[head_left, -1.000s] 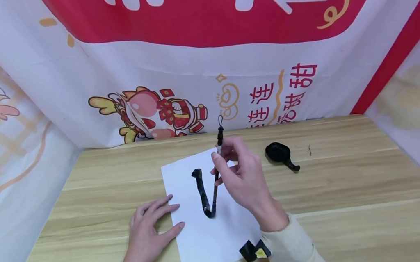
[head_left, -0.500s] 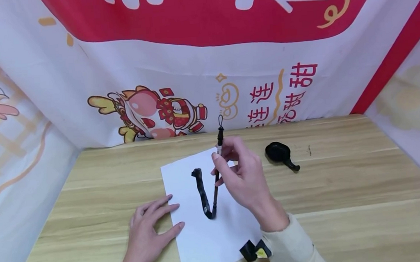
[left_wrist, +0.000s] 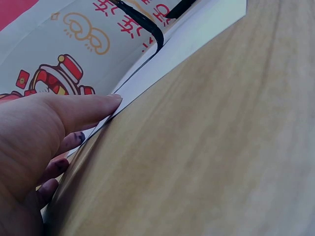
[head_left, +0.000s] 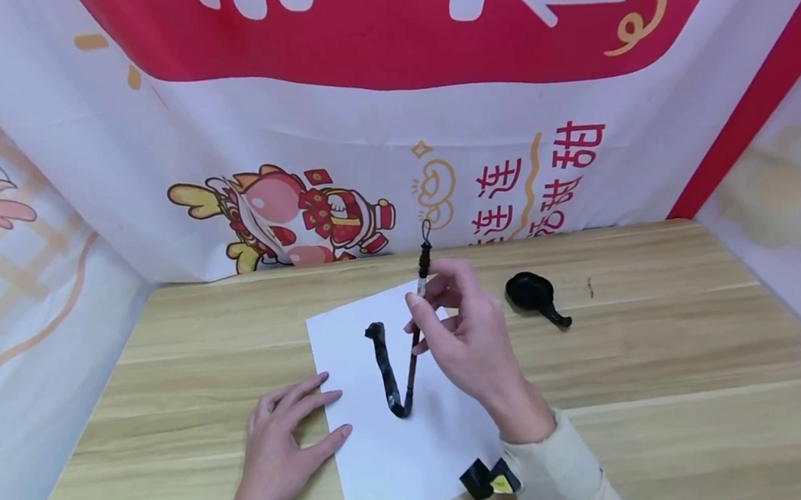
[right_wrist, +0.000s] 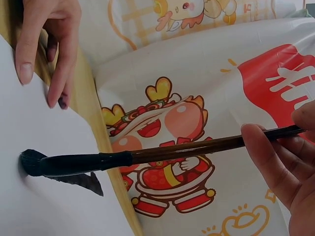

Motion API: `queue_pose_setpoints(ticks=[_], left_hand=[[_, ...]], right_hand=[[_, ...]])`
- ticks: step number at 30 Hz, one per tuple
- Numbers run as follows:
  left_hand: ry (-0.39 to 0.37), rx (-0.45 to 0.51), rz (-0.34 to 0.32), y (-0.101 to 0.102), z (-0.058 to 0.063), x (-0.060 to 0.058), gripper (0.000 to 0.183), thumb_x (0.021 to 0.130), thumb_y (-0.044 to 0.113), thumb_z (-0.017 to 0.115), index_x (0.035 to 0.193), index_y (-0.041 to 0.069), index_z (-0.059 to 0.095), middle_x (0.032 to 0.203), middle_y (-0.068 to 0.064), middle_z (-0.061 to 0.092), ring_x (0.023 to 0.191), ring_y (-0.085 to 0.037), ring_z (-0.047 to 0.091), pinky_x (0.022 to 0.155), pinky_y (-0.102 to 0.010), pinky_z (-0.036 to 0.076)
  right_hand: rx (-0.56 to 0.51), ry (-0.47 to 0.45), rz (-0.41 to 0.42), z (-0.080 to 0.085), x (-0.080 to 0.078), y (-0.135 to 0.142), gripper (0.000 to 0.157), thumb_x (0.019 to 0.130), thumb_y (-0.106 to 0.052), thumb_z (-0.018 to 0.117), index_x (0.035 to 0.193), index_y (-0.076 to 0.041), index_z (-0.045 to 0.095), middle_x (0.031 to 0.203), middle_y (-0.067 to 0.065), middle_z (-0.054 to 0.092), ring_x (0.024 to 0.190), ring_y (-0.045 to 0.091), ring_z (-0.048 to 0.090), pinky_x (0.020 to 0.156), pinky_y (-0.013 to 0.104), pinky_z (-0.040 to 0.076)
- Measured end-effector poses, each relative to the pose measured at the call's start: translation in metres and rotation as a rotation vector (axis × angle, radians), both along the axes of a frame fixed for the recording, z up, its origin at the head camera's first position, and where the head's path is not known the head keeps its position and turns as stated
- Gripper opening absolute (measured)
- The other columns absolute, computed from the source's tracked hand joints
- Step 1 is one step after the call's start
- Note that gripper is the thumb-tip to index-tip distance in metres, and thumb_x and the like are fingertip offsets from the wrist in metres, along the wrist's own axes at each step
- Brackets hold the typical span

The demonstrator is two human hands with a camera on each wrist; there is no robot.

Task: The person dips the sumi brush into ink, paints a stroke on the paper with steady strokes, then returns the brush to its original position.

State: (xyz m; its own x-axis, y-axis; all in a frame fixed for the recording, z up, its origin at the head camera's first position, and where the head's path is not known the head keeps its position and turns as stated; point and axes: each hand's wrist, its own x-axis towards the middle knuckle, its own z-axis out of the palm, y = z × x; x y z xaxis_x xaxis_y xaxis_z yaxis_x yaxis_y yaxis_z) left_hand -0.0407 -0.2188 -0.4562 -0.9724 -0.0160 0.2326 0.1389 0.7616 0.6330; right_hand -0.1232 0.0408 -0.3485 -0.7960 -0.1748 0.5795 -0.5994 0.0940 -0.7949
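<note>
My right hand (head_left: 467, 335) pinches the dark handle of a writing brush (head_left: 412, 363), which leans slightly with its hanging loop at the top. The brush's inked tip (right_wrist: 33, 163) presses on a white sheet of paper (head_left: 418, 468), bent sideways against it. A thick black ink stroke (head_left: 384, 365) runs down the paper and ends at the tip. My left hand (head_left: 284, 440) lies with fingers spread at the sheet's left edge, fingertips touching the paper. Dark smudges mark some left fingertips in the left wrist view.
A small black dish with a handle (head_left: 532, 293) stands on the wooden table (head_left: 662, 347), right of the paper. A printed cloth (head_left: 363, 127) hangs behind the table, with more cloth at both sides. A black wrist device (head_left: 485, 479) sits at the right cuff.
The brush tip has shifted very slightly down to the stroke's lower end. The brush's top and my right hand have tilted a little to the right. My left hand stays put.
</note>
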Motion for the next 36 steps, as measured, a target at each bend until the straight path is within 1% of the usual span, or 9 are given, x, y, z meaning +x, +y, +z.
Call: queue_pose_setpoints(ticks=[12,17,21,27,32,36], left_hand=[[0.0,0.001,0.001,0.0005,-0.0006,0.0002,0.045,0.082,0.036,0.094,0.124,0.031,0.079,0.152,0.005,0.066,0.132,-0.023,0.047,0.111,-0.062,0.027],[0.004,0.003,0.001,0.0006,-0.0007,0.0008,0.044,0.083,0.037,0.093,0.124,0.031,0.079,0.152,0.005,0.066,0.131,-0.023,0.048,0.111,-0.062,0.027],[0.005,-0.002,0.003,0.0006,-0.0013,0.0015,0.044,0.083,0.036,0.094,0.124,0.03,0.08,0.152,0.004,0.066,0.131,-0.022,0.047,0.109,-0.061,0.027],[-0.009,-0.002,0.008,0.0011,-0.0013,0.0016,0.044,0.082,0.035,0.094,0.124,0.029,0.079,0.152,0.004,0.066,0.131,-0.022,0.046,0.11,-0.061,0.027],[-0.012,-0.001,0.006,0.0014,-0.0014,0.0011,0.044,0.082,0.035,0.094,0.124,0.029,0.08,0.152,0.004,0.066,0.132,-0.022,0.046,0.11,-0.06,0.027],[-0.007,-0.001,0.004,0.0014,-0.0005,-0.0001,0.045,0.082,0.035,0.094,0.124,0.029,0.079,0.152,0.003,0.066,0.132,-0.023,0.047,0.111,-0.063,0.027]], right_hand=[[0.022,-0.019,-0.001,0.0011,0.002,0.0012,0.03,0.104,0.0,0.065,0.13,-0.005,0.052,0.096,0.015,0.066,0.075,0.024,0.075,0.055,0.032,0.063],[0.027,-0.013,0.0,0.0004,0.002,0.0016,0.028,0.104,0.0,0.065,0.129,-0.005,0.052,0.096,0.015,0.066,0.074,0.024,0.074,0.055,0.032,0.062],[0.028,-0.011,0.004,0.0003,0.002,0.0017,0.028,0.104,0.0,0.065,0.129,-0.004,0.052,0.096,0.015,0.066,0.073,0.027,0.074,0.054,0.033,0.062],[0.029,-0.012,0.011,-0.0005,0.0011,0.0021,0.026,0.105,-0.001,0.064,0.128,-0.004,0.052,0.095,0.016,0.065,0.073,0.03,0.074,0.054,0.035,0.063],[0.036,-0.015,0.009,0.0006,0.0019,0.0026,0.027,0.105,-0.001,0.064,0.129,-0.004,0.052,0.095,0.015,0.065,0.073,0.026,0.074,0.055,0.034,0.063],[0.034,-0.015,0.011,0.0012,0.0018,0.0026,0.027,0.105,-0.001,0.064,0.129,-0.005,0.052,0.095,0.015,0.065,0.073,0.024,0.073,0.055,0.033,0.062]])
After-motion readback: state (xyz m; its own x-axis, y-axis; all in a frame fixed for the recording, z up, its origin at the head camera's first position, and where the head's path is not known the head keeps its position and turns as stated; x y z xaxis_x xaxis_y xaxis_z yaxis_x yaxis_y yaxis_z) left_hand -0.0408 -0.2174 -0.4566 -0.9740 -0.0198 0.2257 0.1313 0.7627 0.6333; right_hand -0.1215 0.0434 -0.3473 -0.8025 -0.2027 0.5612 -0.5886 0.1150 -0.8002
